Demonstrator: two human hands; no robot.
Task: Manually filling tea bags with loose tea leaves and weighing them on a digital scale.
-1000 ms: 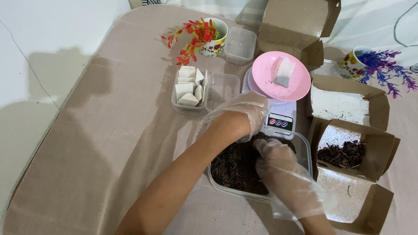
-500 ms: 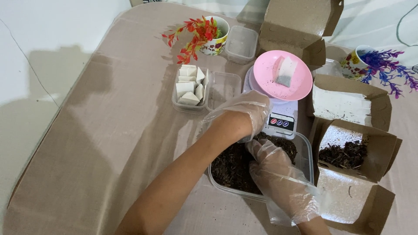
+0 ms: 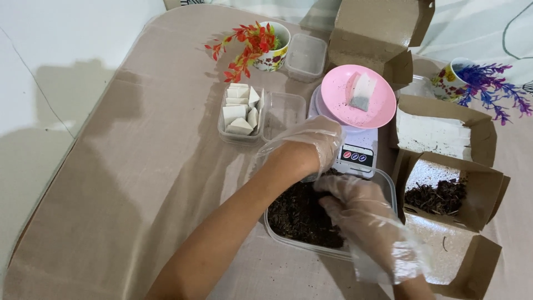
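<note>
Head view. My L hand (image 3: 308, 145), in a thin clear glove, hangs knuckles-up over the far rim of the clear tub (image 3: 388, 186) of dark loose tea (image 3: 300, 214); fingers curled under, so I can't tell the grip. My R hand (image 3: 361, 214), also gloved, rests over the tea w/ fingers bent inward; grip likewise can't be told, nothing seen held. Tub sits at centre of the tabletop (image 3: 127, 183), just in front of me.

At 12 o'clock from the tub, touching its far edge: white scale (image 3: 355, 155) carrying a pink dish (image 3: 383, 108) w/ one filled tea bag (image 3: 362, 91). At 10 o'clock: small clear box of empty white bags (image 3: 240, 111), an empty clear box (image 3: 284, 114) beside it. At 3 o'clock: open brown carton (image 3: 488, 194) w/ dark tea inside. At 11 o'clock, farther off: cup w/ red flowers (image 3: 261, 44). At 1 o'clock: cup w/ purple flowers (image 3: 477, 83).
</note>
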